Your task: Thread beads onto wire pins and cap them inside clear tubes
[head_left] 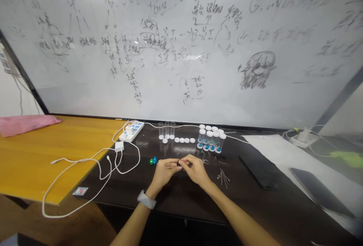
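My left hand (164,171) and my right hand (193,169) meet over the dark table (181,200), fingertips pinched together on a small dark item too small to name. A watch band sits on my left wrist. Just left of my left hand lie a green bead and a blue bead (153,160). Behind my hands stand three empty clear vials (166,129), a row of white caps (184,140), and several capped vials (211,140) with blue contents. Thin metal pins (223,178) lie to the right of my right hand.
A white power strip (132,130) and long white cables (85,170) lie at the left, trailing onto the orange table (42,155). A pink cloth (25,123) is far left. A dark tablet (256,168), a phone (319,191) and white paper (283,151) lie right. A whiteboard stands behind.
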Demonstrator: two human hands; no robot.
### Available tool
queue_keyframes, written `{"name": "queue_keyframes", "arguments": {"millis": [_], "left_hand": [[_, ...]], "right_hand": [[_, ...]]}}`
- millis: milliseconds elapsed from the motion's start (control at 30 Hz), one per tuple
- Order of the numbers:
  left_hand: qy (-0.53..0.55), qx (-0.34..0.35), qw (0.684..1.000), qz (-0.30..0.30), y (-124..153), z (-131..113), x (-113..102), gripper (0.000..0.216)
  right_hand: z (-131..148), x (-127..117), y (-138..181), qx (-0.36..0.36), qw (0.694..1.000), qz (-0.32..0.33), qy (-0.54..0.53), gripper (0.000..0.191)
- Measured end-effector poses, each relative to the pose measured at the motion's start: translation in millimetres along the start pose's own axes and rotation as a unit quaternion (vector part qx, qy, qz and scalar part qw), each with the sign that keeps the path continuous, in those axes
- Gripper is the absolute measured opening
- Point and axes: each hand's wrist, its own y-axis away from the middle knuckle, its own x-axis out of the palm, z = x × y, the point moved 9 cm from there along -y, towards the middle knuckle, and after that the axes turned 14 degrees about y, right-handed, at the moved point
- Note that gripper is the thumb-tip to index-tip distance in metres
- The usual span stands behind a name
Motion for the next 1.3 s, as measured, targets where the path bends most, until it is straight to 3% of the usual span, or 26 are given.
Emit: {"name": "queue_keyframes", "arguments": {"millis": [233, 567, 1033, 1300], "left_hand": [[0.121, -0.081, 0.989, 0.019, 4.8, 9.3, 5.3, 0.051], [0.201, -0.141, 0.969, 0.034, 7.7, 17.3, 7.6, 0.051], [0.037, -0.053, 0.998, 0.001, 0.7, 12.8, -0.4, 0.046], [-0.048, 0.012, 0.999, 0.0, -3.1, 7.8, -5.3, 0.034]], "right_hand": [[3.8, -4.4, -1.0, 0.01, 1.0, -0.015, -0.016, 0.029], [-16.8, 13.2, 2.3, 0.098, 0.99, 0.04, -0.095, 0.035], [-13.6, 10.0, -1.2, 0.089, 0.995, 0.05, -0.015, 0.016], [-4.9, 11.5, 0.1, 0.003, 0.998, 0.046, 0.048, 0.015]]}}
